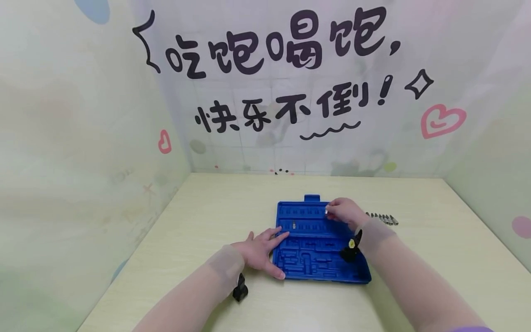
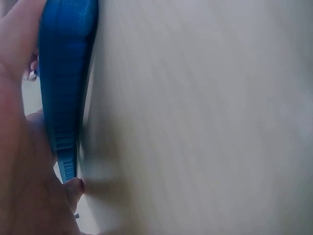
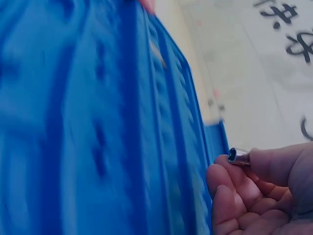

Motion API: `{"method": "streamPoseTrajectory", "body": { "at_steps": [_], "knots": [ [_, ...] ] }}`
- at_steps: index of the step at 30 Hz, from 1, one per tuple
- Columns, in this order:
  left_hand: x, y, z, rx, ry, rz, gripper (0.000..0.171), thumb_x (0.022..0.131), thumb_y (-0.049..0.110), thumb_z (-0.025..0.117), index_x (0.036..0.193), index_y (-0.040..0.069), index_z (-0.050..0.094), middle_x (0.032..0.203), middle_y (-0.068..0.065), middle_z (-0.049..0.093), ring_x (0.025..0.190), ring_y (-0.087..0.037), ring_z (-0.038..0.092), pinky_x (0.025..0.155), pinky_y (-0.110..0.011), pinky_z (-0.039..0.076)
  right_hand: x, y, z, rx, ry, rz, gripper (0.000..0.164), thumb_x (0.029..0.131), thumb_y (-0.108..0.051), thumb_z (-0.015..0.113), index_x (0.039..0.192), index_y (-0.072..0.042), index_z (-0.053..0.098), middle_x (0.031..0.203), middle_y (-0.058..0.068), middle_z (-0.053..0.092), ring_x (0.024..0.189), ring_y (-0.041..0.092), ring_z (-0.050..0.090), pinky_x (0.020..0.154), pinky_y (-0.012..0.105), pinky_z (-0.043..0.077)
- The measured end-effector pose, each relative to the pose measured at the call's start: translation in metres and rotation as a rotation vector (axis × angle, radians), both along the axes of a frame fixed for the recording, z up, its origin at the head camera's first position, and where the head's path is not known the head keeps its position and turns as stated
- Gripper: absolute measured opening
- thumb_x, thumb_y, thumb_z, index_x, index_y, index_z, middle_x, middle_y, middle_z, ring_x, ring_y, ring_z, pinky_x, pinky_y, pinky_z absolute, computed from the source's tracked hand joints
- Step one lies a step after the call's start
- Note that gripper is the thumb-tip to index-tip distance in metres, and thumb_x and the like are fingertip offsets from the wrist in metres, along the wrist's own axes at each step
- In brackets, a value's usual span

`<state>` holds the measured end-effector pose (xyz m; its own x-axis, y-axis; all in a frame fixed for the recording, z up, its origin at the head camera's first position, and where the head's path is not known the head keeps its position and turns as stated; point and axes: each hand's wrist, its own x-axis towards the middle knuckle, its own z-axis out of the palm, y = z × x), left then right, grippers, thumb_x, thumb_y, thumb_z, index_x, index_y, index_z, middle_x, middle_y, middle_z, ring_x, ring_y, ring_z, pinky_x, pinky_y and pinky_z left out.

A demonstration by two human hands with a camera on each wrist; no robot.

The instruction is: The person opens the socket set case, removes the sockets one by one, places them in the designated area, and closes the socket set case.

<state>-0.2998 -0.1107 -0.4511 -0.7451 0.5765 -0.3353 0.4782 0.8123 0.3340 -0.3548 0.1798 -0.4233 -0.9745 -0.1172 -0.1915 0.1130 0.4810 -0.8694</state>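
Observation:
A blue plastic tool case (image 1: 323, 279) lies opened out on the table, its moulded slots facing up. My left hand (image 1: 260, 250) rests spread against the case's left edge, the fingers reaching over the rim and the thumb at the near corner. Above the far right part of the case, my right hand (image 1: 345, 212) pinches a small metal socket (image 3: 238, 156) between thumb and fingers; its hollow end shows in the right wrist view. One small metal socket (image 1: 294, 225) stands in a slot of the second row. The left wrist view shows the case's ribbed side beside my left hand.
Several metal sockets (image 1: 386, 219) lie in a row on the table (image 1: 224, 198) right of the case, partly behind my right wrist. A latch tab (image 1: 312, 198) juts from the case's far edge. Printed walls stand behind and at both sides.

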Motion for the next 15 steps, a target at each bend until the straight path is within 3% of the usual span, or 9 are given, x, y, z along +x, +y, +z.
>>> {"method": "streamPoseTrajectory", "body": {
  "at_steps": [8,15],
  "knots": [
    [0.001,0.000,0.000,0.005,0.003,0.000,0.110,0.070,0.071,0.069,0.155,0.038,0.007,0.161,0.008,0.000,0.147,-0.023,0.003,0.111,-0.063,0.001,0.003,0.074,0.011,0.070,0.058,-0.040,0.037,0.100,-0.010,0.045,0.121,0.020,0.049,0.094,0.018,0.062,0.080,0.020,0.058,0.078,0.037,0.049],
    [0.002,0.000,0.000,0.002,-0.002,0.004,0.110,0.070,0.071,0.069,0.155,0.038,0.007,0.161,0.007,-0.001,0.147,-0.023,0.002,0.111,-0.063,0.000,0.006,0.136,0.003,0.196,0.073,-0.087,0.045,0.097,-0.015,0.047,0.127,0.019,0.049,0.113,0.032,0.056,0.089,0.030,0.058,0.083,0.043,0.048]
  ]
}}
